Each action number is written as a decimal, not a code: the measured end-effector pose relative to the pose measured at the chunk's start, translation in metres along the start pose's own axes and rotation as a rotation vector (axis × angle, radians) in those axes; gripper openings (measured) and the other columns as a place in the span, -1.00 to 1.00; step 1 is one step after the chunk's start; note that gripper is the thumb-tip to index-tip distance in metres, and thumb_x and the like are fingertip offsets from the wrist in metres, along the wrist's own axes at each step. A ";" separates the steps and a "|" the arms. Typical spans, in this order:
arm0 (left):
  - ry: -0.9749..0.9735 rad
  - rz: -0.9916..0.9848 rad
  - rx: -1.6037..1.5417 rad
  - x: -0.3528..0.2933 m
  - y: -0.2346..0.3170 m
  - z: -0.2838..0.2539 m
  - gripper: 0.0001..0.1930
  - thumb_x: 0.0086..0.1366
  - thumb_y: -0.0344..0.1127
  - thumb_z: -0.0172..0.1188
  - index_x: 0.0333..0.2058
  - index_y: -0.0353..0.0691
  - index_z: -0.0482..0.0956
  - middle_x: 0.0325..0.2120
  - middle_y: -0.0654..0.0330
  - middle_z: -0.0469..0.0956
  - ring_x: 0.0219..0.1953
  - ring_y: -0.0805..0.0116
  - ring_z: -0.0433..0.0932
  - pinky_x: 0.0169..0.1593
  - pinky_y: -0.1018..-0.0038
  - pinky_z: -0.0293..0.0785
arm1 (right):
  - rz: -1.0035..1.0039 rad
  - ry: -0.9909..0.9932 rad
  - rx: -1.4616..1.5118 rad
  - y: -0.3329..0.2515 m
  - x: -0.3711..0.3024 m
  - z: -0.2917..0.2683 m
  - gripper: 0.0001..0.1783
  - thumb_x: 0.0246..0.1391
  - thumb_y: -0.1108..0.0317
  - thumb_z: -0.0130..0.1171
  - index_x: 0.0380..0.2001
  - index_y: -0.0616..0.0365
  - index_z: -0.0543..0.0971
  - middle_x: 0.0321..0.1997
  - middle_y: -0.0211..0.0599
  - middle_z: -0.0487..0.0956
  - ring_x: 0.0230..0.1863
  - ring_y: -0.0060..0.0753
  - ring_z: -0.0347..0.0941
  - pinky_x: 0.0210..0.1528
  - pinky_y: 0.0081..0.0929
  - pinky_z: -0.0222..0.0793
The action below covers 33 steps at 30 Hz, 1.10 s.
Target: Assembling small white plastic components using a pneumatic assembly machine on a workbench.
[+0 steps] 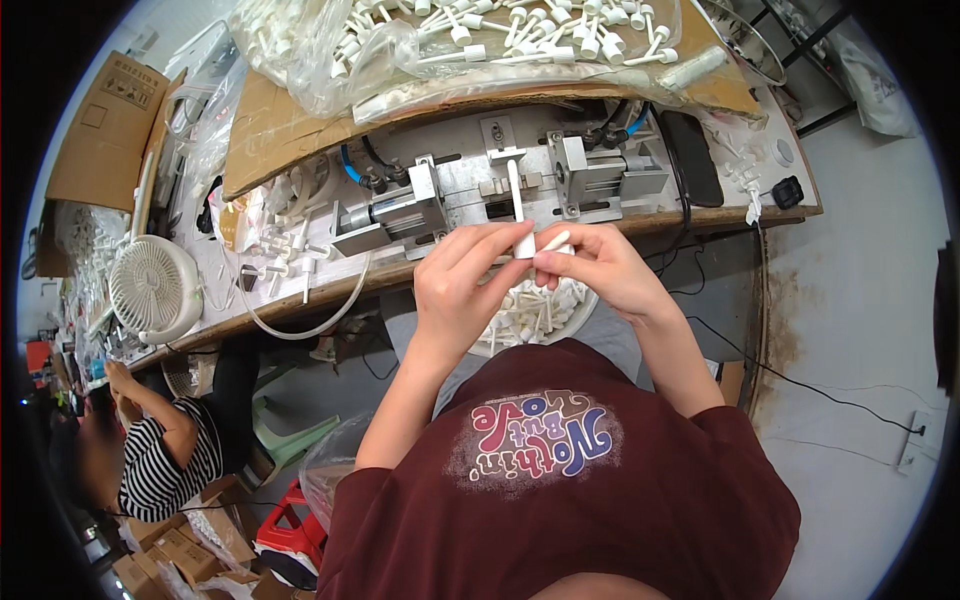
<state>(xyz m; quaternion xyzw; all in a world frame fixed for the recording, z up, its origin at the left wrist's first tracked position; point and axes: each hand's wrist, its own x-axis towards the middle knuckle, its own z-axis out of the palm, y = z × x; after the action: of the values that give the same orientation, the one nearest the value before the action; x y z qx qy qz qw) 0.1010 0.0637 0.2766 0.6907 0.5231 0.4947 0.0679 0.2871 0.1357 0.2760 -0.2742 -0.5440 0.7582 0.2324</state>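
Note:
Between the thumb and fingers of my left hand [450, 280] is a white plastic stem with a wide cylindrical end [516, 195]. Its thin shaft points away from me, toward a metal clamping fixture [497, 135] on the bench. My right hand [608, 272] pinches a second white stick-like piece [558, 240], whose rounded tip sticks out above the thumb. Both hands are close together, nearly touching, just off the bench's front edge. Beneath them, a round white basin [592, 308] holds a heap of similar white pieces and is partly hidden by my hands and shirt.
Metal cylinder blocks [395, 212] flank the fixture, with hoses attached. Behind it, cardboard [300, 140] carries a pile of white stems [520, 35]. A black phone [690, 155] lies to the right. At left are a white fan [155, 290] and a seated person [170, 445].

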 end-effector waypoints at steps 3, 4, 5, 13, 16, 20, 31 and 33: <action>0.011 -0.127 -0.058 -0.002 0.000 0.001 -0.66 -0.03 -0.52 0.43 -0.20 -0.25 0.67 -0.25 0.14 0.64 -0.35 0.32 0.60 -0.25 0.51 0.53 | -0.040 0.150 0.020 0.009 -0.003 -0.002 -0.80 0.22 0.38 0.17 -0.20 0.31 0.61 -0.36 -0.37 0.60 -0.36 -0.66 0.48 -0.26 -0.67 0.39; 0.020 -0.193 -0.076 -0.004 -0.001 0.002 -0.66 -0.03 -0.52 0.43 -0.20 -0.24 0.68 -0.23 0.14 0.64 -0.34 0.32 0.60 -0.25 0.51 0.53 | -0.059 0.218 0.027 0.012 -0.004 -0.002 -0.80 0.23 0.40 0.15 -0.20 0.32 0.61 -0.37 -0.35 0.60 -0.37 -0.65 0.48 -0.27 -0.67 0.39; 0.029 -0.259 -0.095 -0.005 -0.002 0.004 -0.67 -0.03 -0.52 0.43 -0.21 -0.24 0.68 -0.20 0.14 0.64 -0.34 0.33 0.60 -0.25 0.51 0.53 | -0.087 0.260 -0.011 0.014 -0.005 -0.004 -0.80 0.23 0.40 0.15 -0.20 0.33 0.61 -0.38 -0.34 0.60 -0.39 -0.65 0.47 -0.29 -0.67 0.38; -0.136 0.030 0.453 -0.015 -0.033 0.029 -0.70 -0.01 -0.27 0.41 -0.24 -0.13 0.69 -0.10 0.30 0.65 -0.41 0.41 0.58 -0.29 0.47 0.35 | -0.210 0.458 -0.013 0.014 -0.009 -0.001 -0.82 0.14 0.50 0.21 -0.18 0.35 0.56 -0.43 -0.22 0.63 -0.60 -0.70 0.44 -0.58 -0.75 0.30; -0.119 0.017 0.482 -0.008 -0.034 0.031 -0.74 0.00 -0.29 0.40 -0.27 -0.14 0.69 -0.13 0.33 0.66 -0.46 0.43 0.58 -0.34 0.49 0.36 | -0.193 0.474 -0.016 0.012 -0.011 -0.003 -0.80 0.11 0.54 0.23 -0.18 0.34 0.53 -0.44 -0.20 0.63 -0.64 -0.69 0.44 -0.63 -0.77 0.26; -0.116 0.012 0.513 -0.007 -0.036 0.032 -0.75 -0.01 -0.29 0.40 -0.29 -0.12 0.71 -0.14 0.36 0.67 -0.51 0.42 0.56 -0.40 0.52 0.37 | -0.193 0.487 -0.017 0.009 -0.012 -0.002 -0.75 0.06 0.56 0.26 -0.19 0.30 0.47 -0.53 -0.28 0.60 -0.69 -0.70 0.42 -0.69 -0.77 0.20; -0.147 -0.044 0.484 -0.004 -0.035 0.025 -0.72 -0.03 -0.25 0.42 -0.27 -0.08 0.71 -0.19 0.37 0.68 -0.55 0.35 0.55 -0.41 0.50 0.45 | -0.208 0.511 0.069 0.010 -0.009 -0.001 -0.54 -0.11 0.57 0.42 -0.20 0.24 0.36 -0.66 -0.40 0.52 -0.79 -0.77 0.24 -0.76 -0.76 0.05; -0.170 -0.107 0.360 -0.004 -0.030 0.021 -0.69 -0.05 -0.24 0.45 -0.25 -0.10 0.71 -0.22 0.31 0.68 -0.52 0.36 0.58 -0.38 0.51 0.48 | -0.223 0.534 0.058 0.012 -0.009 -0.003 -0.54 -0.11 0.57 0.42 -0.20 0.23 0.35 -0.66 -0.40 0.52 -0.79 -0.77 0.24 -0.76 -0.77 0.05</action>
<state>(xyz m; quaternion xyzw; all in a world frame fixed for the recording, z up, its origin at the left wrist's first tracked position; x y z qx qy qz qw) 0.0973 0.0832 0.2455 0.7021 0.6314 0.3289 0.0134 0.2950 0.1280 0.2657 -0.3957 -0.4684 0.6442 0.4571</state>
